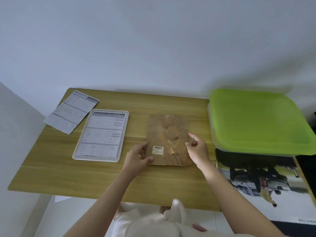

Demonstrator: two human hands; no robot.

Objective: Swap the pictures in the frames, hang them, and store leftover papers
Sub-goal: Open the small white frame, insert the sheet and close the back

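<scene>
A picture frame lies face down on the wooden table [51, 168], showing its brown backing board [168, 134] with a barcode sticker and a folded stand. My left hand [138, 158] grips the board's lower left corner, thumb on top. At the board's right edge, my right hand [196, 147] has its fingers curled, seemingly pinching a tab there. To the left lies a second, white frame [76, 152] face up with a printed form sheet in it. A loose specification sheet [71, 113] rests at the far left corner.
A box with a green lid [256, 120] stands at the table's right end. Below it lies a large printed picture of a vehicle [266, 189]. White wall runs behind the table, with white floor below.
</scene>
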